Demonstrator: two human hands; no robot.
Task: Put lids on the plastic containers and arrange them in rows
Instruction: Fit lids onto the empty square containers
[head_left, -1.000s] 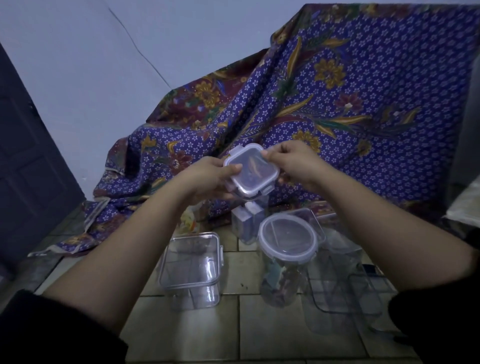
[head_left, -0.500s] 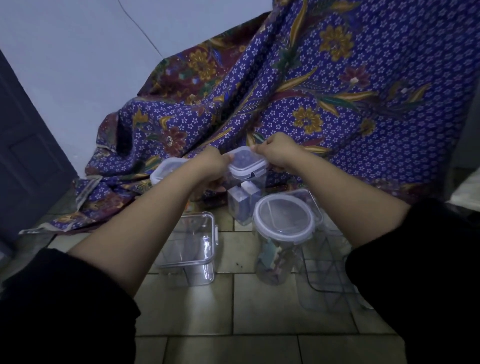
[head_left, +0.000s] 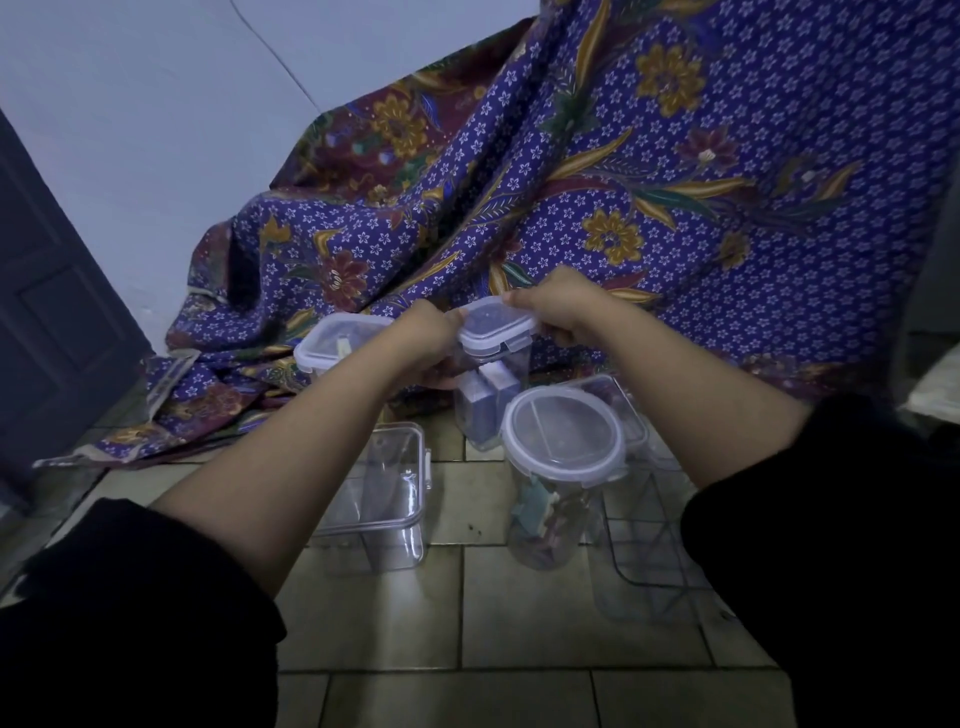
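A small square lid (head_left: 493, 325) with clip flaps sits on top of a tall clear container (head_left: 491, 400) standing on the tiled floor. My left hand (head_left: 426, 348) grips the lid's left edge and the container's upper side. My right hand (head_left: 558, 306) pinches the lid's far right edge. A round-lidded clear jar (head_left: 563, 441) stands just in front, to the right. A lidded rectangular container (head_left: 382, 493) stands front left. Another lidded container (head_left: 332, 345) stands behind my left forearm, partly hidden.
A purple floral cloth (head_left: 675, 182) drapes over something behind the containers and onto the floor. Clear open containers (head_left: 654, 545) lie at the right, next to my right arm. A dark door (head_left: 47, 312) is at the left. Tiled floor (head_left: 519, 649) spreads in front.
Both hands carried the square lid down and away from me onto the tall container. The view dipped, and a lidded container came into sight behind my left arm.
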